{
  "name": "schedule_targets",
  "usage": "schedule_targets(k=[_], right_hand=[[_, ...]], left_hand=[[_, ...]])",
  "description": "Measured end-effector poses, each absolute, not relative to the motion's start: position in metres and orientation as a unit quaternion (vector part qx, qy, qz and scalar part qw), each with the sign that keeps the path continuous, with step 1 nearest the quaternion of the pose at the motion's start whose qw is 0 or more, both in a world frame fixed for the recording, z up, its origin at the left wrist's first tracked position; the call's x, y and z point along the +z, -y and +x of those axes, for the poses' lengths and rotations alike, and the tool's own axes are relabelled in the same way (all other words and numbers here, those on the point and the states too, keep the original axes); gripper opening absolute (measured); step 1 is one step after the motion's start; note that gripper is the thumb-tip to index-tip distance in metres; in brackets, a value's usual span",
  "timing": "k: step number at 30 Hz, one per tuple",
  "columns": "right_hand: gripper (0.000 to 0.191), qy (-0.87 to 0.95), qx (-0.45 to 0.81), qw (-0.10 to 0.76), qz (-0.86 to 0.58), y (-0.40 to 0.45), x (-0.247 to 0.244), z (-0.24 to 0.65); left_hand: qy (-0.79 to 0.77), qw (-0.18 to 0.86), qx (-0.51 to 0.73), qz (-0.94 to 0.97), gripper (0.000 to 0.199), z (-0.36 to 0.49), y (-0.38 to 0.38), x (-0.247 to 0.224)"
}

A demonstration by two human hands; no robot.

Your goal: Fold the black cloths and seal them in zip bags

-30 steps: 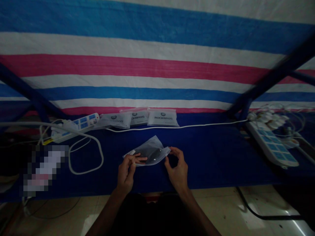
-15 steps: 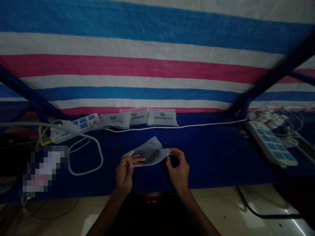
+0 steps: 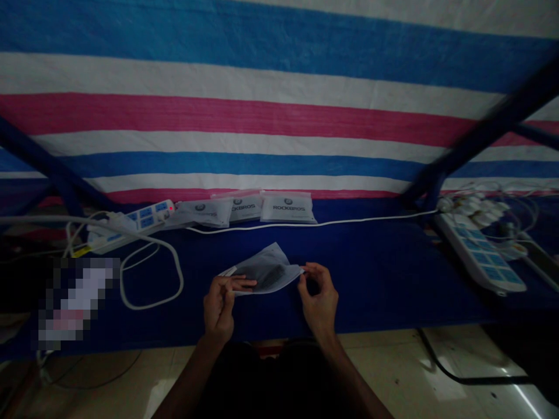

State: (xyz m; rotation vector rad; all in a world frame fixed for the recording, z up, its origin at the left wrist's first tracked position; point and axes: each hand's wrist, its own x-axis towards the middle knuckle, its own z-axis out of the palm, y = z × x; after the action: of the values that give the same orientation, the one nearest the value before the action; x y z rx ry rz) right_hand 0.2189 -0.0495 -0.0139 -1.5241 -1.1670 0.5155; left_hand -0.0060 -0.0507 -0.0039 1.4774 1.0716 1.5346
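Observation:
A translucent plastic bag (image 3: 271,273) with something dark inside is held above the blue table surface, near its front edge. My left hand (image 3: 222,302) grips the bag's left side, thumb in front and some fingers lying over its lower left part. The bag's right corner is pinched between the thumb and index finger of my right hand (image 3: 318,294). Behind it, three bags stand or lean in a row: one printed ROCKBROS (image 3: 288,208), a partly covered one (image 3: 247,209) and a flatter one (image 3: 205,213) on the left.
A white power strip (image 3: 144,221) and a looped white cable (image 3: 179,270) lie on the left of the blue table (image 3: 375,279). Another power strip (image 3: 484,256) with plugs sits right. A thin white cable crosses behind the held bag. Striped sheeting (image 3: 262,116) hangs at the back.
My right hand has shifted very slightly right, still pinching the bag's corner. My left hand keeps its grip, and the bag is almost unmoved.

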Motion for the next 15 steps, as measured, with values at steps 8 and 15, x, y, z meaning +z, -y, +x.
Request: schedule_targets(k=[8,15], right_hand=[[0.027,0.468,0.235,0.559,-0.643,0.0503,-0.0174,0.2202],[0.028,0.467,0.237,0.566,-0.636,0.0503,-0.0149,0.2186]], left_hand=[[-0.417,0.359,0.587,0.594,0.023,-0.0073,0.0527,-0.0078],[-0.436,0.342,0.593,0.584,0.024,-0.0071,0.0540,-0.0065]])
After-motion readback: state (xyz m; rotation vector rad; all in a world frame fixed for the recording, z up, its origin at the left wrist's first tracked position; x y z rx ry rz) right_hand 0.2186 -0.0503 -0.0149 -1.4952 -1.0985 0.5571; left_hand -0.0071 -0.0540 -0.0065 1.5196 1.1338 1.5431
